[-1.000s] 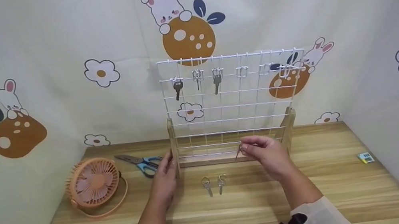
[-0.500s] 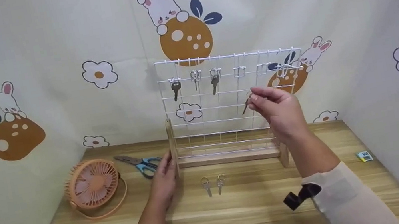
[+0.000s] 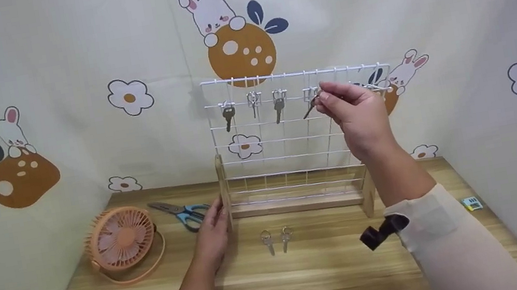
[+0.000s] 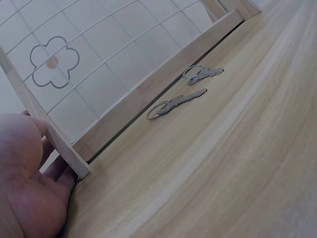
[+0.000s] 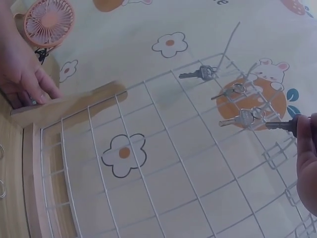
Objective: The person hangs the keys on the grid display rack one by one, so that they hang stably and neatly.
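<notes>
My right hand (image 3: 362, 120) pinches a key (image 3: 310, 108) between thumb and fingertips, at the fourth hook of a white wire grid rack (image 3: 295, 205) on a wooden stand. In the right wrist view the held key (image 5: 280, 125) points away from the fingers, close to the hanging keys. Three keys hang in a row left of it: a left key (image 3: 229, 117), a middle key (image 3: 254, 105) and a right key (image 3: 279, 108). My left hand (image 3: 213, 234) grips the stand's left wooden leg (image 4: 67, 153) low down. Two ringed keys, one left (image 3: 268, 243) and one right (image 3: 286, 239), lie before the rack.
An orange fan (image 3: 126, 238) stands at the left of the table (image 3: 304, 289). Blue-handled scissors (image 3: 186, 214) lie between it and the rack. A small blue-and-white object (image 3: 471, 204) lies at the right edge. A printed curtain (image 3: 125, 41) hangs behind.
My right hand has risen with the key from the rack's base to the row of hooks near its top. My left hand stays on the leg.
</notes>
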Motion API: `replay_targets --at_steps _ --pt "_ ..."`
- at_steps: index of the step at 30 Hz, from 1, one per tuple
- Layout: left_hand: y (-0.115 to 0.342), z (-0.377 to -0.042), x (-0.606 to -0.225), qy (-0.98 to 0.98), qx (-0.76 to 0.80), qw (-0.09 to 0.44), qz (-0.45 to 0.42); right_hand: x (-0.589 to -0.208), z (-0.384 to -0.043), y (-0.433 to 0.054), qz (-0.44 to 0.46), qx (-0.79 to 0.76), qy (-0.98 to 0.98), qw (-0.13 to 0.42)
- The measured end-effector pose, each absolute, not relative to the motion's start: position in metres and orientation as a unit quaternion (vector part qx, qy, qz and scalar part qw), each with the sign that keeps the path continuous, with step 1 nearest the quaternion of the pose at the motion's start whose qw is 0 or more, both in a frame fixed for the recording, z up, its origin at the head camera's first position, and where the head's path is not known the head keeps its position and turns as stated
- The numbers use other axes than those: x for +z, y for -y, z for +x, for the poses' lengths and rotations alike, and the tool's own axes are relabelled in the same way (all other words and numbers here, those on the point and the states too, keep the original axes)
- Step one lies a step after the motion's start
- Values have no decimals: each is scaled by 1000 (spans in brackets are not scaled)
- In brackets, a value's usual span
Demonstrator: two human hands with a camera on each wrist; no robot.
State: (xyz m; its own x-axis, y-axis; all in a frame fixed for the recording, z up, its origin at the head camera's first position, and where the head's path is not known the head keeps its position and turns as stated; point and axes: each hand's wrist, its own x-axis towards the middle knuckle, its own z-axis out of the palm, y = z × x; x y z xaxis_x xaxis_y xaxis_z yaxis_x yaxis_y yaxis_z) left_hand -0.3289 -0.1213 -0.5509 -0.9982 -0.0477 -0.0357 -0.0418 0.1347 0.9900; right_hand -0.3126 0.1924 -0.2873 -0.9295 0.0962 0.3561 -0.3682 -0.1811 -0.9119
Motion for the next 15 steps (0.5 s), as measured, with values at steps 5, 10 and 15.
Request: replay_targets --at_steps 5,10,15 --pt "122 -329 -551 753 -657 -1 33 -289 -317 -190 97 765 616 161" --pt "122 -330 -551 751 -659 -4 37 -293 -321 -189 87 773 606 163" --pt "122 -329 -550 749 -662 -8 38 -299 -323 -188 80 782 599 153"
